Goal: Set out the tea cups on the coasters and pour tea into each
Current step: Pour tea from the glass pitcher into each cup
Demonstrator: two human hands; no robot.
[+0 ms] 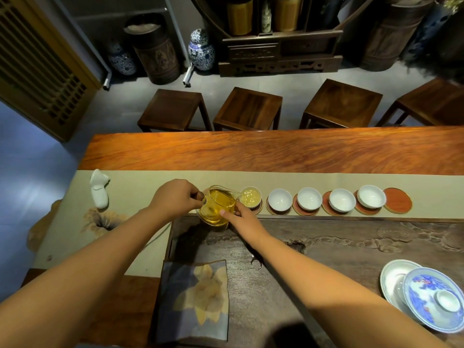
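Near the worktop's left end, the left hand (175, 197) grips the glass pitcher's (217, 205) handle while the right hand's (244, 217) fingertips steady its side, spout tipped over the first cup (250, 196), four empty cups (310, 199) lined up rightward toward the bare coaster (398, 203).

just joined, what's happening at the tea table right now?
A person is pouring tea. The left hand holds the handle of a glass pitcher of yellow tea, and the right hand steadies its side. The spout is tipped over the leftmost cup, which already holds tea. Four more white cups sit empty on coasters to its right, and the last coaster at the right end has no cup.
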